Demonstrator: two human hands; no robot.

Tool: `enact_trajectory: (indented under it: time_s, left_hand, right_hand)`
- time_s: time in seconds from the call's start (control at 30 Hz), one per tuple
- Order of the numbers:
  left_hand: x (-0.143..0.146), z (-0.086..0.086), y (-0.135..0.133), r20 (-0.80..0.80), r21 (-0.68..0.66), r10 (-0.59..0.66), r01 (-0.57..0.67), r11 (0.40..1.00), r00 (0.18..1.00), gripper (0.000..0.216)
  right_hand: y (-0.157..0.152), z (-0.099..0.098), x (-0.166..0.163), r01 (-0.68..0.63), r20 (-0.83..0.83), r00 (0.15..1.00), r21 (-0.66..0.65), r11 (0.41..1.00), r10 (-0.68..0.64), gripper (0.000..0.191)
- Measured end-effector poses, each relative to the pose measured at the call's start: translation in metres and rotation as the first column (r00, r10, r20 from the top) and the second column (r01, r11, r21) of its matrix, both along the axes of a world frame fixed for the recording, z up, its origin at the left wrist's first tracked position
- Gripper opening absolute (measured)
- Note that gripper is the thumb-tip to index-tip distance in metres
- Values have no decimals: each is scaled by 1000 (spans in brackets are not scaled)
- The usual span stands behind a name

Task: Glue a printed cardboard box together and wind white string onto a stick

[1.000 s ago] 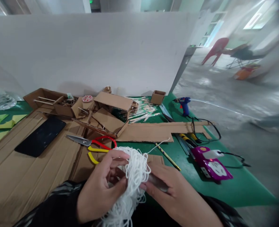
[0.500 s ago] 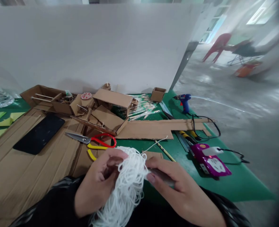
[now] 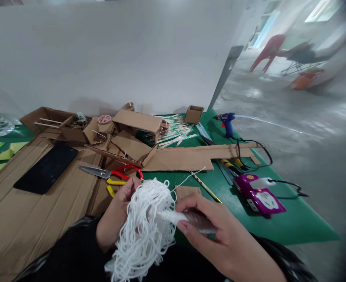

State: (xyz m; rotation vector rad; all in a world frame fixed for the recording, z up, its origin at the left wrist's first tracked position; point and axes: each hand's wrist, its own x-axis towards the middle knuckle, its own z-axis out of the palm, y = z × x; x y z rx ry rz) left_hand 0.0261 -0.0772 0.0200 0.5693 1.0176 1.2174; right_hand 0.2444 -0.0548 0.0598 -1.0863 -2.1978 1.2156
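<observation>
A tangled bundle of white string (image 3: 145,231) hangs in front of me, low in the view. My left hand (image 3: 114,217) is closed on the bundle from behind; its fingers are mostly hidden by the string. My right hand (image 3: 220,239) is closed round a grey stick-like piece (image 3: 193,219) whose tip is wrapped in white string and pokes into the bundle. A loose string end (image 3: 190,177) trails up toward the cardboard.
Red-and-yellow scissors (image 3: 114,174) lie just beyond my left hand. A black phone (image 3: 45,168) rests on flat cardboard (image 3: 20,211). Small cardboard boxes (image 3: 137,125), a pencil (image 3: 206,188), a purple power strip (image 3: 261,196) and a blue glue gun (image 3: 227,123) sit on the green table (image 3: 293,223).
My left hand has rolled behind the string bundle, which now hangs lower and looser. My right hand has drawn the string-wrapped stick out to the right.
</observation>
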Motion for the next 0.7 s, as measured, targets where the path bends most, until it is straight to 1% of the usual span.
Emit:
enact_trajectory:
  time_s: [0.1, 0.23, 0.33, 0.4, 0.47, 0.53, 0.63, 0.7]
  left_hand:
    - [3, 6, -2, -59, 21, -8, 9, 1000, 998, 39]
    - [8, 9, -7, -142, 93, 8, 5, 996, 990, 31]
    - [11, 10, -13, -298, 148, -21, 68, 987, 954, 18]
    - [11, 10, -15, -459, 208, -31, 142, 968, 888, 9]
    - [10, 10, -17, -617, 258, -28, 236, 937, 787, 6]
    - [8, 11, -19, -735, 278, -18, 326, 904, 678, 7]
    - [9, 15, -21, -833, 305, 39, 400, 864, 552, 9]
    - [11, 16, -23, -866, 341, 107, 421, 840, 489, 12]
  right_hand:
    - [-2, 0, -5, 9, 6, 1000, 13, 1000, -9, 7]
    - [-4, -2, -15, 19, 13, 1000, 56, 998, -19, 5]
    - [-4, -3, -21, 29, 30, 999, 111, 993, -33, 14]
    - [-5, -3, -23, 25, 10, 1000, 121, 992, -26, 15]
    - [-7, -3, -22, 9, -45, 999, 118, 993, -4, 13]
    - [-7, -3, -20, 3, -140, 990, 113, 994, 13, 18]
    - [-6, -7, -21, 2, -256, 967, 58, 998, 13, 14]
    - [-3, -13, -24, 30, -284, 959, 9, 999, -26, 13]
